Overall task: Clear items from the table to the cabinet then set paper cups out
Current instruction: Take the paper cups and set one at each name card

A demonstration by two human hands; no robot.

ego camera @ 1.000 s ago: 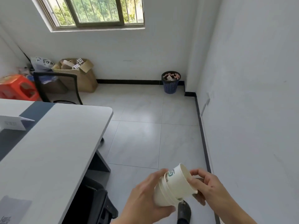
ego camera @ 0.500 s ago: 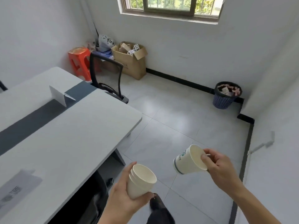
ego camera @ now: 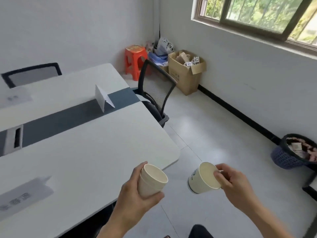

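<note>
Paper cup stack point(ego camera: 151, 185) in curled left fingers point(ego camera: 137, 171); single cup point(ego camera: 199, 183) in right fingers' point(ego camera: 221, 178) pinch.

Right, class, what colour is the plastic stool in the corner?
Orange-red stool, clearest in the head view.

Bright daylight from window point(ego camera: 257, 12), soft shadows, slight blur, wide-angle distortion

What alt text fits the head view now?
Left hand holds a stack of nested paper cups at the edge of a white table; right hand pinches the rim of a single printed paper cup beside it, above the floor. Behind: a folded card on the table, a mesh chair, a cardboard box, an orange stool, a wastebasket.
</note>
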